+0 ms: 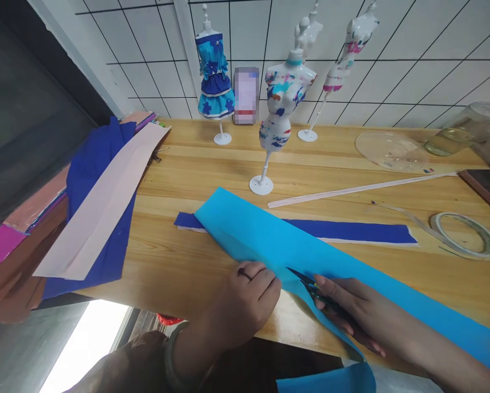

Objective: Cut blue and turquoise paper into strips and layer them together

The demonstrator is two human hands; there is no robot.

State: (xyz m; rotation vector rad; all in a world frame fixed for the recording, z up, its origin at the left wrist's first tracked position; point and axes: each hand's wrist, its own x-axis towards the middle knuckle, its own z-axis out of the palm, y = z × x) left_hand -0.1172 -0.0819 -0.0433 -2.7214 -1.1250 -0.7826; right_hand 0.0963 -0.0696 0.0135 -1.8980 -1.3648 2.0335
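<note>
Near the tabletop's front edge, the left hand pins the light-blue paper sheet, fingers curled; the right hand, closed on scissors, should cut steadily with the sheet held taut.

Wooden table bears light-blue fabric, mannequins, tape roll.

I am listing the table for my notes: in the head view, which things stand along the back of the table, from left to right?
Mannequin in a blue dress → small blurred box → paint-splashed mannequin → leaning mannequin → clear plastic lid → glass jar on its side.
</note>
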